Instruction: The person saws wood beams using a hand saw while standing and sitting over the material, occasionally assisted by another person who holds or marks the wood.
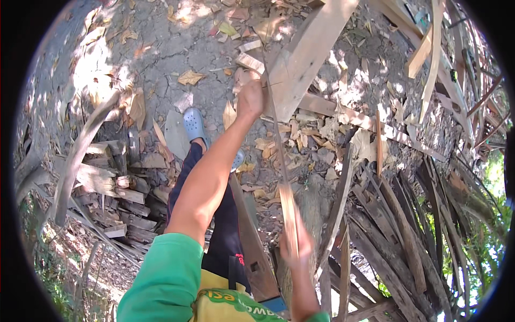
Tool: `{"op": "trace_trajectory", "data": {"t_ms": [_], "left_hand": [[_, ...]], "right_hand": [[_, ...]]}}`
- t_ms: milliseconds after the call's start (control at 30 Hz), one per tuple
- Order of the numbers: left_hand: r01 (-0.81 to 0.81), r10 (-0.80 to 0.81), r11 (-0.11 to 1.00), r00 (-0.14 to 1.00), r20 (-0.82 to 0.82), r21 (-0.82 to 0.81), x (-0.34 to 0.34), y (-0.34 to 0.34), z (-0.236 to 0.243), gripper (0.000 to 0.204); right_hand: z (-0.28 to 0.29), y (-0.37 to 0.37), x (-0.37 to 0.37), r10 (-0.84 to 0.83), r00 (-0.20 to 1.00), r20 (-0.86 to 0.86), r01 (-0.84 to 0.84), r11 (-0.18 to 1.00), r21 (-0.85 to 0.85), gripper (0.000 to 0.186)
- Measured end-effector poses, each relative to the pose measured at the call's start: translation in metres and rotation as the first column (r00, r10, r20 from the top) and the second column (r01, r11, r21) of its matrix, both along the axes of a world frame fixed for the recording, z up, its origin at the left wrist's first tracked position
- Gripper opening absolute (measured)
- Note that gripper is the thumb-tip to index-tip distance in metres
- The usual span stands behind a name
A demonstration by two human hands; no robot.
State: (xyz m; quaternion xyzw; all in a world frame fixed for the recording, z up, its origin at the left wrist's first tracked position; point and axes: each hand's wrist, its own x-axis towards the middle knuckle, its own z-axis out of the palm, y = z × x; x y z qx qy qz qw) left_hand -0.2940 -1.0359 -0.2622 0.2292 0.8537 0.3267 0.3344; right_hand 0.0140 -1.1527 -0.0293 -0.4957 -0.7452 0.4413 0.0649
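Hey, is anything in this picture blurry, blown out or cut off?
Head view: the right hand and the wooden handle it grips look smeared; head view: sunlit patches of ground at upper left and foliage at far right are washed out; head view: the fisheye circle leaves black corners.

The saw (278, 134) has a long, thin, dark blade seen nearly edge-on and a pale wooden handle (288, 214), blurred. Its blade runs up along the left edge of the board (308, 51); contact is unclear. The board, thick and light brown, slants toward the upper right.
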Motion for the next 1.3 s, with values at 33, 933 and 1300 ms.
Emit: {"op": "trace_trajectory", "data": {"t_ms": [33,933,1300], "left_hand": [[-0.058,0.058,0.998,0.998,-0.004,0.028,0.000,0.001,0.005,0.038],[0.005,0.008,0.997,0.987,-0.162,0.079,0.007,-0.004,-0.003,0.042],[-0.058,0.043,0.988,0.993,0.112,0.140,0.019,0.006,0.009,0.042]], "right_hand": [[0.031,-0.014,0.024,0.133,0.990,0.054,-0.142,0.965,0.221,0.062],[-0.028,0.010,-0.003,0.027,1.000,0.004,-0.027,0.996,0.082,0.058],[-0.068,0.090,-0.088,0.089,0.995,-0.053,-0.080,0.984,0.156,0.071]]}}
